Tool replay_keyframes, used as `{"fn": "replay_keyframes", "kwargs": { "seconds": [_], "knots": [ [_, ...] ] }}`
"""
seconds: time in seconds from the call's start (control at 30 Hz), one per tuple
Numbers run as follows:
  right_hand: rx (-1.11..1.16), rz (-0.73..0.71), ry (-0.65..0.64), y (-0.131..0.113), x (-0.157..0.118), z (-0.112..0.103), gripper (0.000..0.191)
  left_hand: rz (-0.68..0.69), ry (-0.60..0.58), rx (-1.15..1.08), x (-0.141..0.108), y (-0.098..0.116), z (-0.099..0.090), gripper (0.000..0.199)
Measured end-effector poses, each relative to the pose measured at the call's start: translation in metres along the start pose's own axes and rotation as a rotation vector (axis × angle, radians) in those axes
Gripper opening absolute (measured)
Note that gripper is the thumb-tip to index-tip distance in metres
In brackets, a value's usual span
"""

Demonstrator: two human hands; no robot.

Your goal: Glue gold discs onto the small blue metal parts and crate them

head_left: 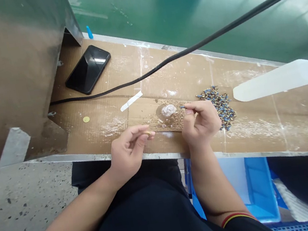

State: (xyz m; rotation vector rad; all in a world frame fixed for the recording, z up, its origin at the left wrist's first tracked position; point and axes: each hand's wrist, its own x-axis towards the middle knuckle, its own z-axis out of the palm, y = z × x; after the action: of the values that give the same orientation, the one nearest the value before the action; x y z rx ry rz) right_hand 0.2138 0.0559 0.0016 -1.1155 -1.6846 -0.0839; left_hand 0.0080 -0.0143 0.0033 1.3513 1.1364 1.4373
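Note:
A small yellowish piece [147,133] is pinched between the thumb and fingers of my left hand [127,150], near the bench's front edge. My right hand [200,122] pinches a tiny dark blue piece [182,107] by its fingertips, just right of a small clear container [168,110]. That container stands on a cardboard piece [136,116] strewn with tiny brown bits. Directly behind and right of my right hand lies a pile of small blue and brass-coloured parts [223,107].
A black phone [88,69] lies at the back left, near a metal housing [11,75]. A black cable [148,74] crosses the cardboard-covered bench [260,126]. White tape [131,101], a yellow disc [86,119] and a white bottle [278,79] also lie there. Blue bins [259,188] stand below.

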Motion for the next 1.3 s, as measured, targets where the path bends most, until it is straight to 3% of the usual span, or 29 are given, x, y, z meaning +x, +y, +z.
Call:
{"fn": "replay_keyframes", "kwargs": {
  "seconds": [0.07, 0.17, 0.47, 0.77, 0.97, 1.13, 1.3],
  "knots": [
    [0.05, -0.006, 0.013, -0.003, -0.001, -0.002, 0.016, -0.232, 0.046, -0.239, 0.006, 0.003, 0.003, 0.018],
    [0.124, 0.002, 0.029, -0.014, -0.005, -0.004, 0.016, -0.356, 0.037, -0.422, 0.013, 0.004, 0.008, 0.028],
    [0.421, 0.328, -0.017, -0.056, -0.046, 0.006, 0.017, -0.291, 0.01, -0.31, 0.01, -0.005, 0.013, 0.014],
    [0.468, 0.283, -0.028, -0.058, -0.046, 0.007, 0.02, -0.239, 0.106, -0.255, 0.009, -0.009, 0.016, 0.022],
    [0.487, 0.278, -0.039, -0.058, -0.047, 0.007, 0.025, -0.118, 0.016, -0.196, 0.013, -0.009, 0.012, 0.013],
    [0.484, 0.287, -0.038, -0.058, -0.045, 0.008, 0.027, -0.291, -0.038, -0.329, 0.015, -0.01, 0.009, 0.01],
    [0.442, 0.194, -0.058, -0.06, -0.039, 0.007, 0.03, -0.435, 0.056, -0.522, 0.021, -0.008, 0.008, 0.02]
  ]
}}
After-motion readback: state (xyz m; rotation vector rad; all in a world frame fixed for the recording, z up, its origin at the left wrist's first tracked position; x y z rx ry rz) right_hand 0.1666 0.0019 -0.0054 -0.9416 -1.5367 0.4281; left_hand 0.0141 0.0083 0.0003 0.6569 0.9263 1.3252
